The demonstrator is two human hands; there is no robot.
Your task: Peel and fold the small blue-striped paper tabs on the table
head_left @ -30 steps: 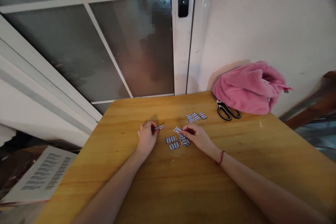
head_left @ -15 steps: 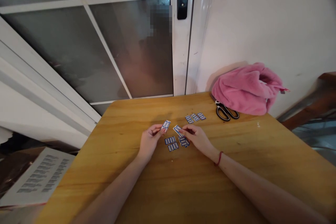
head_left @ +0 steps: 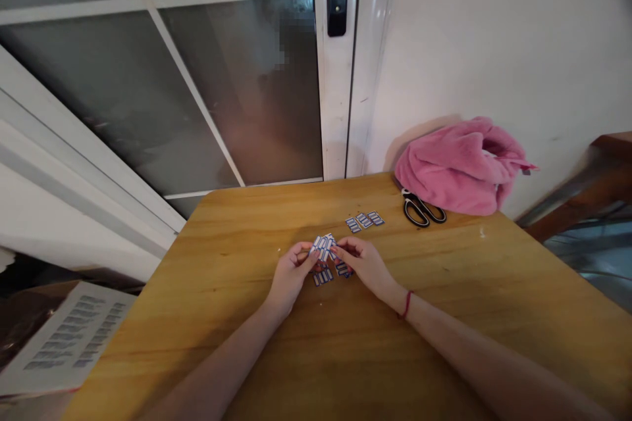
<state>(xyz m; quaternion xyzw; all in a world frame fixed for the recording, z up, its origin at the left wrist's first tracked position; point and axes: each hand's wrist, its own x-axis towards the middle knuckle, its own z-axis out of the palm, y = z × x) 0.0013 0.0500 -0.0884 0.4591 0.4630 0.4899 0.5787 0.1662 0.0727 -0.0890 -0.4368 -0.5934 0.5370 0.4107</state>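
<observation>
My left hand pinches a small white label piece with blue borders between thumb and fingers. Opposite it, my right hand is closed on a similar blue-bordered label piece. The two pieces meet and overlap above the table. Below them lie more label pieces, partly covered by my hands, and a further small group sits under my right fingers. Farther back, three label pieces rest side by side on the wood.
Black-handled scissors lie at the back right of the wooden table, against a pink plush cloth. A frosted glass door stands behind. At the lower left is a printed cardboard box.
My hands have come together, bringing the two label pieces from apart to overlapping. The view has shifted slightly.
</observation>
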